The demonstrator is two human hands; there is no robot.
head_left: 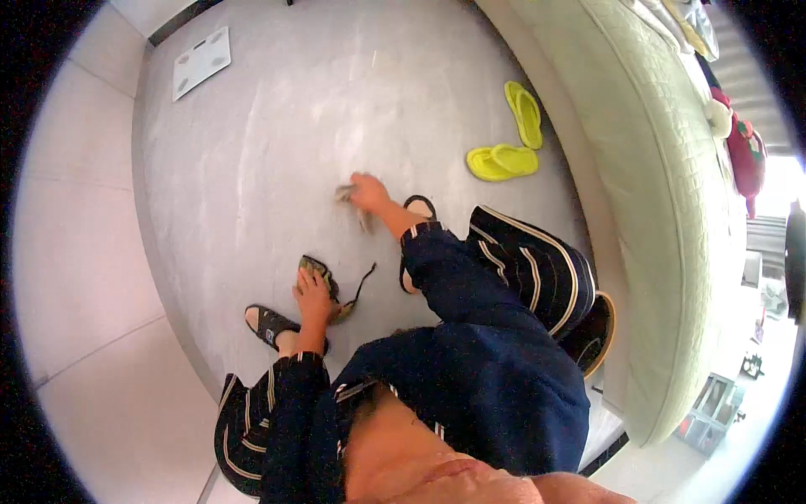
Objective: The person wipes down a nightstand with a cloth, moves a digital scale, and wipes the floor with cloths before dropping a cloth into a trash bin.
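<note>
My left hand point(312, 296) lies with its fingers spread on a dark patterned item point(316, 267) on the grey floor, beside a black slipper point(270, 324) on my foot. A dark cord point(363, 284) trails from the item to the right. My right hand point(368, 193), blurred by motion, is further forward, closed on a greyish cloth point(345, 193) that hangs low over the floor. Another black slipper point(419, 206) is on my other foot, just right of that hand.
Yellow-green slippers point(504, 162) lie on the floor point(285, 134) near the bed point(646, 168) at the right. A white scale point(201, 63) is at the back left. Pale cabinet fronts point(80, 227) line the left side. Behind my right leg is a round dark object point(598, 336).
</note>
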